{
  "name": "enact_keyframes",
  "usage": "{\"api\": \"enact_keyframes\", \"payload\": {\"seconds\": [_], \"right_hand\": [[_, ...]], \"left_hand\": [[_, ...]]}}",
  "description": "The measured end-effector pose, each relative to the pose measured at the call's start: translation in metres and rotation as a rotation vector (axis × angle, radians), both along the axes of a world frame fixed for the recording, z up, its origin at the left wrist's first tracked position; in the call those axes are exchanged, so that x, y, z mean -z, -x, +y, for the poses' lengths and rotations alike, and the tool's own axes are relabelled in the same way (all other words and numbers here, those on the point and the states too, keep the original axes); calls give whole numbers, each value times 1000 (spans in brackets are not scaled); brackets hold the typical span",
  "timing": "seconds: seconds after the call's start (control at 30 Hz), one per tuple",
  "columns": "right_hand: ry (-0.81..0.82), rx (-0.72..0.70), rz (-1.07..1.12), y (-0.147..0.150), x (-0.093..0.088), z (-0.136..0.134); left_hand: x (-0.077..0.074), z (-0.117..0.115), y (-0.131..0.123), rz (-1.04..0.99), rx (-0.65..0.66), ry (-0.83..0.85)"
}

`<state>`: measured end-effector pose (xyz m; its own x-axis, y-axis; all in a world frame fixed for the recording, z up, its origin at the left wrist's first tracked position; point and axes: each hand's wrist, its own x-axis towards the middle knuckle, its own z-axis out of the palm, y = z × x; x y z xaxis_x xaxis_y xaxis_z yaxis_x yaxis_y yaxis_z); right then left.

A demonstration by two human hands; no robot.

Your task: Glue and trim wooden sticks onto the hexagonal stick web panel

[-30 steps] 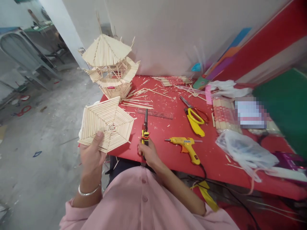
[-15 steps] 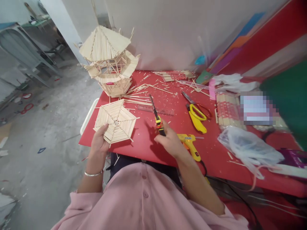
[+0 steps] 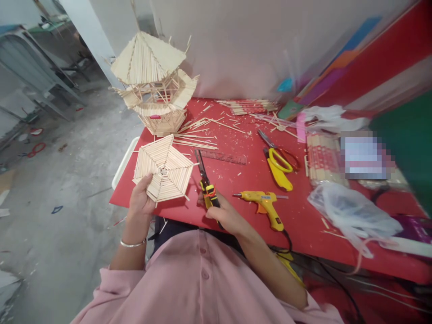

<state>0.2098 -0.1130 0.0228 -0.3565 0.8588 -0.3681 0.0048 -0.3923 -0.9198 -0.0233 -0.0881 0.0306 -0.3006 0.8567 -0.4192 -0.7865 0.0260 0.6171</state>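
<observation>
My left hand [image 3: 142, 195] grips the near-left edge of a flat, spiderweb-like panel [image 3: 175, 173] made of thin wooden sticks. Several stick ends jut out past its rim. Just right of the panel, my right hand [image 3: 219, 209] is closed round the yellow-and-black handles of a pair of shears [image 3: 204, 184]. Their dark, narrow blades point up and away, slightly parted, close to a stick end at the panel's right corner. Behind the panel stands a pagoda-like stick model [image 3: 155, 85] with tiered roofs.
A yellow glue gun [image 3: 265, 202] lies right of my right hand, its cord running off the table edge. Yellow-handled scissors [image 3: 278, 162], a clear ruler [image 3: 224, 157], loose sticks [image 3: 199, 139], bundled sticks [image 3: 322, 157] and a plastic bag [image 3: 351, 209] lie on the red table [image 3: 236, 180].
My right hand has moved left and toward me, bringing the shears beside the panel, and their blades now show apart. The panel in my left hand has barely moved.
</observation>
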Motion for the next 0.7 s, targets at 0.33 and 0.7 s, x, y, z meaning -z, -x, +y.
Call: {"api": "enact_keyframes", "payload": {"seconds": [0.33,0.7], "right_hand": [[-10,13,15,7,-1,0],[-33,18,53,8,2,-3]], "left_hand": [[2,-3,-1,47,26,-44],[4,-2,0,-12,-21,-5]]}}
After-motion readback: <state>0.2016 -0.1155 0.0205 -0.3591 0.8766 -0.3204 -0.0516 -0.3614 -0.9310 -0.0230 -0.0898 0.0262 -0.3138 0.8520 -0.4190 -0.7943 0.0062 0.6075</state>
